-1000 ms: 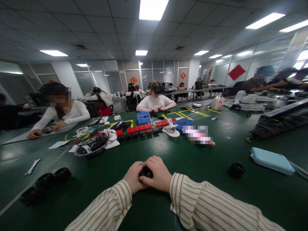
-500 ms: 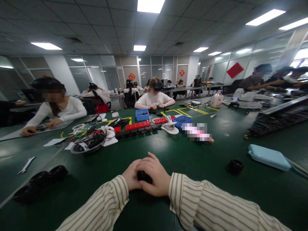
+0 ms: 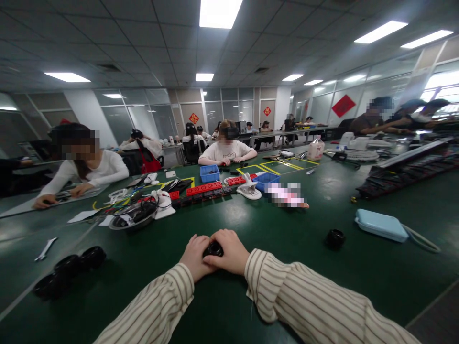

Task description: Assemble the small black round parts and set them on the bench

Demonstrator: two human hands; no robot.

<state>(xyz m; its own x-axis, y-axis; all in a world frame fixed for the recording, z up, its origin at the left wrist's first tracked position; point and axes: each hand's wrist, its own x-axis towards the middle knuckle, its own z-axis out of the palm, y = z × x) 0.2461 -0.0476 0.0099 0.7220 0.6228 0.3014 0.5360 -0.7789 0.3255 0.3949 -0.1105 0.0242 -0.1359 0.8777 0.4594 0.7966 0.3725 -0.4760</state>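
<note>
Between my two hands, low over the green tabletop, is a round black ring-shaped part [image 3: 214, 249] with a hollow centre. My left hand [image 3: 196, 255] wraps its left side, and my right hand [image 3: 231, 252] curls round the right side with the thumb across the near edge. Much of the part is hidden by the fingers. Similar black round parts [image 3: 68, 265] sit in a row on the table to the left of my left arm. Another single black part [image 3: 335, 239] stands on the table to the right of my right hand.
A light blue case [image 3: 380, 224] with a strap lies at right. A wrench [image 3: 46, 249] lies at left. Farther off are a metal bowl [image 3: 120, 223] of cables, a red-and-black strip [image 3: 204, 188], blue bins [image 3: 210, 174] and a white clip base [image 3: 250, 191]. Co-workers sit around the table.
My hands have shifted their hold, and the black part's open top now shows between them. The right hand covers less of it. The view has moved slightly.
</note>
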